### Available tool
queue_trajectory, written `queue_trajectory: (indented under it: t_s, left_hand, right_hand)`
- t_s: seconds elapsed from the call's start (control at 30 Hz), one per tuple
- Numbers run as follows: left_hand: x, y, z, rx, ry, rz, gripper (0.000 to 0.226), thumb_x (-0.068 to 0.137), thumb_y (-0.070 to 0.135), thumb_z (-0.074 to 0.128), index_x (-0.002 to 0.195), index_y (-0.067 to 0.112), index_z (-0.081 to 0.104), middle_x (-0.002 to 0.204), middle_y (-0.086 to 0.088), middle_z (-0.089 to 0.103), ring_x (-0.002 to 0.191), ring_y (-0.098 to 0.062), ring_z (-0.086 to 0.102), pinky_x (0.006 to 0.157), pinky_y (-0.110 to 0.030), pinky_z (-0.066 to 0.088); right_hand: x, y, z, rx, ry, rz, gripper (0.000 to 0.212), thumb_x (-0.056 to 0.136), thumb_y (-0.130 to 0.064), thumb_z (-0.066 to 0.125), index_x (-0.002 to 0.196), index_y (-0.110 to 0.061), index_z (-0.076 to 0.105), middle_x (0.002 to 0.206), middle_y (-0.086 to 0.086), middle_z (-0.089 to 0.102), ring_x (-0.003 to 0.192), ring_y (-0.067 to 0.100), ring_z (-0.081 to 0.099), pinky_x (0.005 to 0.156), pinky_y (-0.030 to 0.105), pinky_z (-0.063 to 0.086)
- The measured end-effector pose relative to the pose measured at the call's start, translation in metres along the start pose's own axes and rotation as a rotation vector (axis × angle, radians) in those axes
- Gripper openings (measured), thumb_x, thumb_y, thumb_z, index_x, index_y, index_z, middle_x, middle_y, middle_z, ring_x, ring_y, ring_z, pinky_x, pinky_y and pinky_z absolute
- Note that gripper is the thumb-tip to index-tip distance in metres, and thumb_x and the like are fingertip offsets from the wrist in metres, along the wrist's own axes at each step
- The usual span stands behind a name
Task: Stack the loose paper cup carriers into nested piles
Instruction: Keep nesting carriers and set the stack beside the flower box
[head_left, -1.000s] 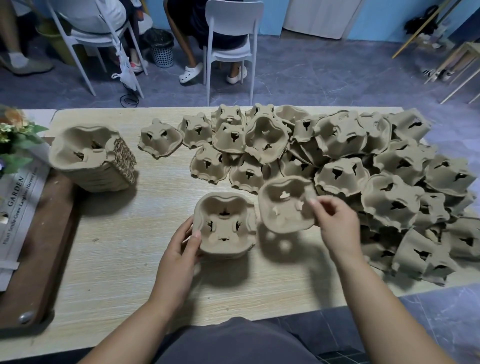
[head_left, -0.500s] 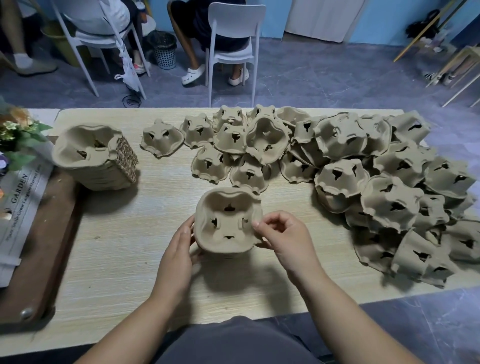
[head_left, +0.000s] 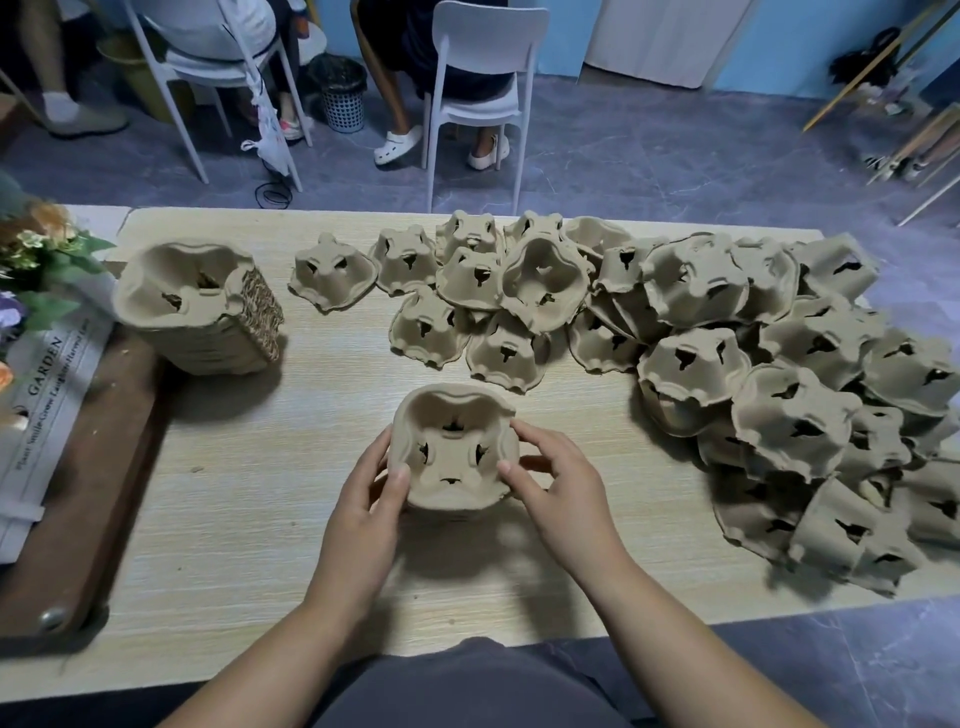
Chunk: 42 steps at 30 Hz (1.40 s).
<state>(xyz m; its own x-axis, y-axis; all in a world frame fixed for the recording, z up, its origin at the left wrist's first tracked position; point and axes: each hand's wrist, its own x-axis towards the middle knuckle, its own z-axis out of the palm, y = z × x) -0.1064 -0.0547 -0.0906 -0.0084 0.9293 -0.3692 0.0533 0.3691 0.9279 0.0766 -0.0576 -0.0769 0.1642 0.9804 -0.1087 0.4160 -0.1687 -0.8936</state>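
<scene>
A small nested pile of brown pulp cup carriers (head_left: 454, 449) stands on the wooden table (head_left: 270, 499) in front of me, open side up. My left hand (head_left: 366, 499) grips its left edge, thumb on the rim. My right hand (head_left: 558, 486) grips its right edge, thumb on the rim and fingers over the side. Several loose carriers (head_left: 779, 395) lie in a heap across the right side and back of the table, most upside down. A taller finished pile (head_left: 195, 306) stands at the back left.
A bouquet in printed wrapping (head_left: 36, 322) and a brown board (head_left: 78, 519) lie at the table's left edge. Beyond the table stand two white chairs (head_left: 478, 78) with seated people and a small bin (head_left: 340, 93). The table's front edge is close to my body.
One second ago my right hand held a loose carrier beside the pile. That carrier now sits nested on the pile, and my right hand has come to the pile's right edge.
</scene>
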Motion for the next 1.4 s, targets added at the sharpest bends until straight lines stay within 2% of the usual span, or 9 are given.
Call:
queue_trajectory:
  t_s: [0.17, 0.27, 0.4, 0.5, 0.63, 0.87, 1.03, 1.2, 1.4]
  left_hand:
    - [0.011, 0.003, 0.005, -0.048, 0.073, 0.052, 0.028, 0.083, 0.056, 0.059, 0.105, 0.072, 0.052, 0.134, 0.014, 0.053, 0.128, -0.009, 0.049, 0.109, -0.045, 0.039]
    - [0.036, 0.014, 0.010, -0.037, 0.112, 0.090, 0.033, 0.097, 0.032, 0.052, 0.111, 0.063, 0.052, 0.134, 0.012, 0.054, 0.127, -0.010, 0.049, 0.109, -0.045, 0.039]
    - [0.066, 0.024, 0.014, 0.002, 0.163, 0.092, 0.038, 0.099, 0.033, 0.048, 0.137, 0.036, 0.046, 0.141, 0.009, 0.049, 0.132, -0.010, 0.043, 0.113, -0.038, 0.034]
    - [0.071, 0.025, 0.015, -0.007, 0.163, 0.076, 0.036, 0.100, 0.030, 0.047, 0.135, 0.039, 0.047, 0.138, 0.009, 0.052, 0.127, -0.011, 0.047, 0.110, -0.037, 0.037]
    - [0.070, 0.022, 0.014, -0.034, 0.157, 0.054, 0.034, 0.100, 0.030, 0.047, 0.130, 0.045, 0.047, 0.137, 0.013, 0.052, 0.129, -0.009, 0.046, 0.112, -0.040, 0.035]
    - [0.071, 0.024, 0.014, -0.040, 0.142, 0.041, 0.034, 0.100, 0.028, 0.047, 0.129, 0.046, 0.046, 0.136, 0.015, 0.052, 0.128, -0.008, 0.047, 0.112, -0.038, 0.035]
    - [0.071, 0.024, 0.011, -0.035, 0.140, 0.028, 0.037, 0.099, 0.029, 0.048, 0.133, 0.042, 0.045, 0.138, 0.013, 0.051, 0.129, -0.009, 0.046, 0.113, -0.039, 0.035]
    - [0.069, 0.027, 0.011, -0.052, 0.108, 0.019, 0.034, 0.100, 0.027, 0.048, 0.129, 0.045, 0.045, 0.131, 0.015, 0.053, 0.126, -0.009, 0.049, 0.109, -0.034, 0.038]
    - [0.072, 0.024, 0.006, -0.082, 0.086, 0.005, 0.030, 0.098, 0.032, 0.049, 0.120, 0.053, 0.046, 0.135, 0.016, 0.051, 0.129, -0.008, 0.047, 0.111, -0.041, 0.037]
  right_hand:
    - [0.025, 0.000, -0.001, 0.027, -0.069, -0.045, 0.040, 0.087, -0.012, 0.064, 0.123, -0.029, 0.057, 0.114, -0.020, 0.055, 0.097, 0.003, 0.061, 0.088, 0.038, 0.053]
    - [0.062, -0.005, 0.002, -0.063, -0.082, -0.090, 0.043, 0.088, -0.013, 0.063, 0.130, -0.018, 0.056, 0.117, -0.011, 0.056, 0.107, 0.014, 0.060, 0.094, 0.040, 0.049]
    - [0.106, -0.009, 0.005, -0.047, -0.147, -0.049, 0.042, 0.090, -0.016, 0.061, 0.131, -0.016, 0.055, 0.117, -0.001, 0.059, 0.104, 0.018, 0.060, 0.092, 0.045, 0.051]
    - [0.123, -0.009, 0.003, 0.037, -0.076, 0.025, 0.030, 0.089, -0.023, 0.061, 0.119, -0.019, 0.060, 0.103, -0.003, 0.062, 0.094, 0.015, 0.062, 0.088, 0.042, 0.053]
    - [0.147, 0.010, -0.010, 0.218, 0.320, 0.317, 0.023, 0.087, -0.023, 0.063, 0.104, -0.009, 0.055, 0.097, 0.006, 0.064, 0.079, 0.018, 0.061, 0.066, 0.032, 0.051]
    - [0.181, 0.014, -0.017, 0.436, 0.178, 0.714, 0.019, 0.088, -0.026, 0.065, 0.088, -0.008, 0.058, 0.062, 0.002, 0.049, 0.047, 0.010, 0.039, 0.034, 0.017, 0.032]
    - [0.174, 0.000, -0.029, 0.542, 0.259, 0.576, 0.002, 0.095, -0.011, 0.051, 0.095, -0.009, 0.051, 0.075, 0.009, 0.056, 0.053, 0.012, 0.049, 0.039, 0.015, 0.043]
    - [0.153, -0.020, -0.070, 0.259, 0.299, 0.198, 0.011, 0.092, -0.013, 0.056, 0.082, -0.017, 0.054, 0.079, 0.005, 0.057, 0.060, 0.010, 0.053, 0.058, 0.025, 0.052]
    - [0.133, -0.069, -0.087, 0.164, -0.061, 0.071, 0.013, 0.093, -0.013, 0.057, 0.085, -0.021, 0.064, 0.069, -0.009, 0.063, 0.052, -0.004, 0.053, 0.046, 0.013, 0.043]
